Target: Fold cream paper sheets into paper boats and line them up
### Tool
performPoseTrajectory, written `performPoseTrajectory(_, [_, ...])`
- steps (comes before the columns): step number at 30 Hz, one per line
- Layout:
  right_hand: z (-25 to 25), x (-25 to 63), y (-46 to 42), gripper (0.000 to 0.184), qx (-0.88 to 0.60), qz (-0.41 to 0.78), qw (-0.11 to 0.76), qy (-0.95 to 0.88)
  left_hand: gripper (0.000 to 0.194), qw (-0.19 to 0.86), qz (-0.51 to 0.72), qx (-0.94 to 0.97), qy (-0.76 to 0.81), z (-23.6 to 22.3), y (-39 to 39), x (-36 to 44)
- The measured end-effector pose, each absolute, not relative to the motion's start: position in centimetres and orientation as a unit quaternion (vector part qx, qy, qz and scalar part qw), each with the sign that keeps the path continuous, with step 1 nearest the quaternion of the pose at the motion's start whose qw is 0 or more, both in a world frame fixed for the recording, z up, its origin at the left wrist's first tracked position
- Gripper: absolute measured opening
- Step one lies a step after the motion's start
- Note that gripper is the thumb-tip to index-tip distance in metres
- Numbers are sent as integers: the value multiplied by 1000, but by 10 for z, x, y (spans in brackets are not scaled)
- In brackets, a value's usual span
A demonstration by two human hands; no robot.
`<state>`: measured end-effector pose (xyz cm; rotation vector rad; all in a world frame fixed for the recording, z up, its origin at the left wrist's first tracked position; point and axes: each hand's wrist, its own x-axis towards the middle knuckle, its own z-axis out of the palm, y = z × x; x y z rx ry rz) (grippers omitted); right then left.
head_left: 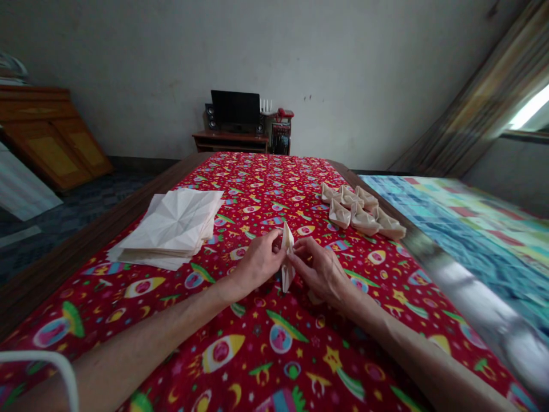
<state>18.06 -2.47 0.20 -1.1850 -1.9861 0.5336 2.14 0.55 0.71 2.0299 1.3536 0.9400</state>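
Note:
Between my hands, over the middle of the cloth, a folded piece of cream paper [287, 274] stands on edge, narrow and pointed at the top. My left hand [262, 255] pinches it from the left side. From the right, the fingertips of my right hand [322, 269] close on its other face. To the left lies a stack of creased paper sheets [175, 220], the top one marked with folds radiating from its centre. At the right sit several folded paper pieces [363, 218] with raised points, grouped close together.
A red cloth with rocket prints [274, 337] covers the table, whose dark wooden edge [167, 171] shows along the sides. A white curved cable or tube [64, 366] crosses the lower left corner. A bed [472, 229] adjoins on the right; a monitor [235, 109] stands beyond.

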Motion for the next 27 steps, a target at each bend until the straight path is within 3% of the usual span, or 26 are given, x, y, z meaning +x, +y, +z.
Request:
performPoseTrajectory(8, [11,179,-22,22,-514,256,371,-730,30,225,374,757,487,12,-2,25])
performPoseTrajectory(11, [11,180,-21,15,-546,204,349,-733,38,228,367,758,489,12,-3,24])
performPoseTrajectory(19, [3,187,-13,23,-574,119,322,-743,39,239,351,763,488,13,0,20])
performPoseTrajectory(27, [5,188,-14,22,-576,144,326,-736,43,336,359,733,470,4,5,19])
